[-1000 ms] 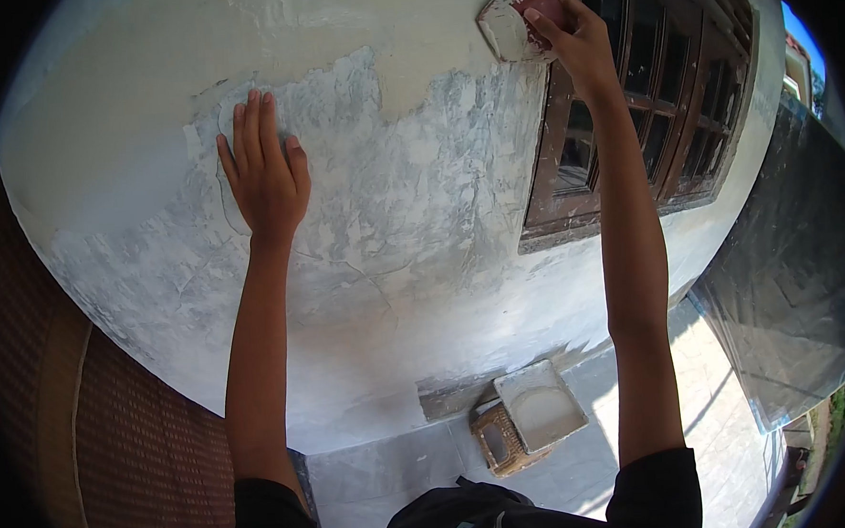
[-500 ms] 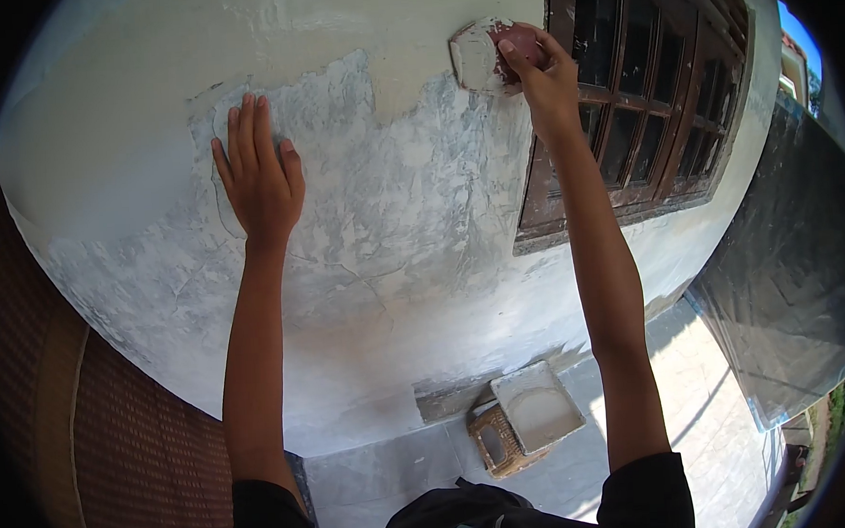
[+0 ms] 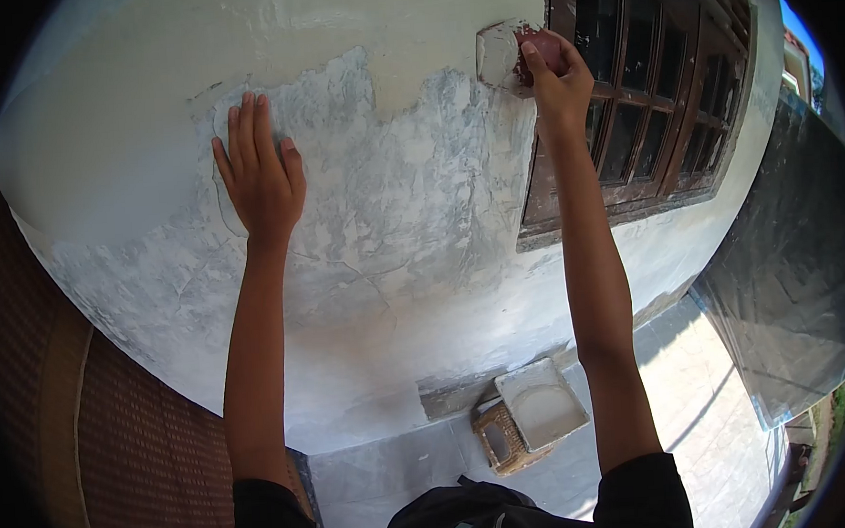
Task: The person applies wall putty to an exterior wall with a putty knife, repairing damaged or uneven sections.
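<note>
The right hand [image 3: 556,75] grips a putty knife [image 3: 499,54] against the wall [image 3: 391,218] beside the window frame [image 3: 546,162]. The left hand [image 3: 257,172] lies open, flat on the wall.

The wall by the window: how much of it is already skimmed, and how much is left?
Done: the smooth beige band on top. In hand: the right hand presses a trowel against the wall beside the window; the left hand lies flat. Left: the rough grey patch below.

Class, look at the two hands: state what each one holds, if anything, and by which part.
The right hand grips a trowel by its reddish handle; the left hand holds nothing, lying flat on the wall.
</note>
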A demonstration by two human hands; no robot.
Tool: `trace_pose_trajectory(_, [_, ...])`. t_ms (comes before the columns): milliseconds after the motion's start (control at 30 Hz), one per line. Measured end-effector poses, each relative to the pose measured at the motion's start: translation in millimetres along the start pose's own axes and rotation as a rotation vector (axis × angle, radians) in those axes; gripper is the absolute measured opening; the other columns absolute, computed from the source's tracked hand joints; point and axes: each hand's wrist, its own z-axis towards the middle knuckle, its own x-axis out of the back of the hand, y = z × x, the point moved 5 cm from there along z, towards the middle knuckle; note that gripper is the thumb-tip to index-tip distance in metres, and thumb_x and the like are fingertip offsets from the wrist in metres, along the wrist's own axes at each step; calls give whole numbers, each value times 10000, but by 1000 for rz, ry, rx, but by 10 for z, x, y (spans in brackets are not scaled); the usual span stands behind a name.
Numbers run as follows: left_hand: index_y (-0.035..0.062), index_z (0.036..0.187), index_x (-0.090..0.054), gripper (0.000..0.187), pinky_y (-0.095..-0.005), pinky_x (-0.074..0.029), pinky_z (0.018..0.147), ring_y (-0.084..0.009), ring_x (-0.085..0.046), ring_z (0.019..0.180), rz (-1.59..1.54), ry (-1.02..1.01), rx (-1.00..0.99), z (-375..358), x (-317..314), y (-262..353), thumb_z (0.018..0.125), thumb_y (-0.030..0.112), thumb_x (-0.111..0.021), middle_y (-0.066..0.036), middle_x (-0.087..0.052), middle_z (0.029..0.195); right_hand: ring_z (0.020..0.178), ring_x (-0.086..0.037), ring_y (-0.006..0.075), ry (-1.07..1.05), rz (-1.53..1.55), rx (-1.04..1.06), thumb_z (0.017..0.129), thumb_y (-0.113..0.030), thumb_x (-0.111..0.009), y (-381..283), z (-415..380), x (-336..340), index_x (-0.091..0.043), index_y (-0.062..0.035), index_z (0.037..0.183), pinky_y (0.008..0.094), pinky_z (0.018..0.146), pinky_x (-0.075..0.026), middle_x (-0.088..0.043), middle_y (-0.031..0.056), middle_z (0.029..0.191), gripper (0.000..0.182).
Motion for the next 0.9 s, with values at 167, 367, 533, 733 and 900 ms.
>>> trace_pose_trajectory(167, [102,1495,-391,511,-536,-171,1193,-287,-311,1465,-5,-6,3,0,-2,-3,1000,230,-403,-90,-388,1552,904,-681,150,-140,-19,49,855,-105,-770,-185,90,-214,-658,-19,1169,267,794,-542,-709,106,1018,344])
trace_pose_trajectory(367, [102,1495,-392,516,-540,-174,1192,-290,-312,1464,-14,-4,9,3,12,-7,995,226,-411,-90,-389,1552,953,-676,131,-517,-317,250,893,-188,-752,-418,248,-547,-644,-28,1215,261,844,-551,-708,85,1078,375])
trace_pose_trajectory(533, [102,1495,-394,517,-543,-185,1188,-296,-318,1460,-7,-2,3,-7,0,-13,993,226,-416,-89,-394,1548,955,-685,148,-536,-314,343,899,-212,-744,-562,397,-478,-651,-51,1222,279,838,-559,-714,94,1059,373])
trace_pose_trajectory(733, [103,1494,-396,516,-540,-194,1187,-291,-326,1456,-6,-3,11,-3,14,-6,992,222,-421,-86,-399,1546,920,-678,147,-691,-376,314,896,-140,-723,-629,391,-685,-644,-26,1193,271,807,-554,-707,82,1026,327])
trace_pose_trajectory(900, [104,1492,-398,517,-540,-191,1189,-288,-326,1457,1,-6,15,-6,0,-19,988,215,-432,-85,-396,1549,879,-658,124,-890,-271,233,914,16,-658,-858,398,-886,-654,20,1086,253,783,-530,-702,63,959,172])
